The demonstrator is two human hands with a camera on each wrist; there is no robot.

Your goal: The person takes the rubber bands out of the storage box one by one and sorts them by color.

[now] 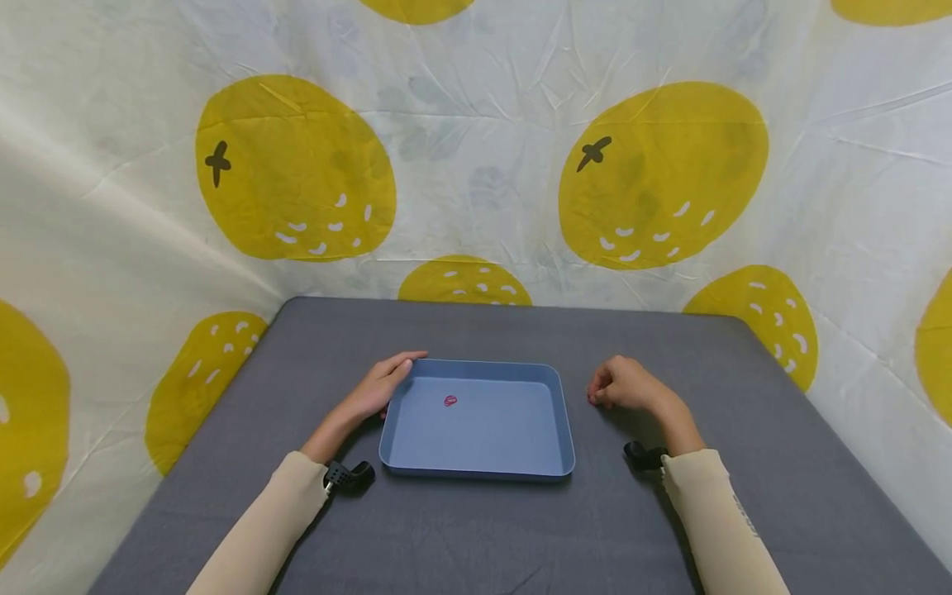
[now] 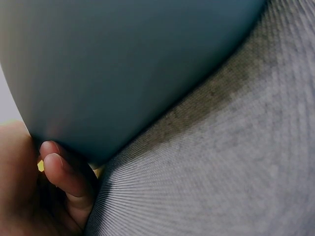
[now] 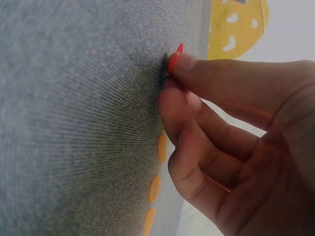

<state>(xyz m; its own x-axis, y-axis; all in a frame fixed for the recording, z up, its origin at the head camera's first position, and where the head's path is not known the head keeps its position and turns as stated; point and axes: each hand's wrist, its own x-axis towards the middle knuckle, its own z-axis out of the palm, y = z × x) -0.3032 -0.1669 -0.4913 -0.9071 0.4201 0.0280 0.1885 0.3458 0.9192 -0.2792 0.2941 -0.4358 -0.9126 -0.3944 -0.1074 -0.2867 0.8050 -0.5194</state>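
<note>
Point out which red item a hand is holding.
The red item pinched in the right hand, outside the blue tray; the red loop inside the tray lies untouched.

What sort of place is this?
Likely a curtained tabletop recording booth: a white fabric curtain with large yellow fruit prints hangs behind and beside a dark grey cloth-topped table, and the person wears small black wrist cameras.

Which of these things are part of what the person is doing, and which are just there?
In use, it seems:
blue tray, left hand holding its far left corner
small red item, pinched by the right hand
red loop lying in the tray

Just around:
grey tabletop
fruit-print cloth behind
black wrist devices
</note>
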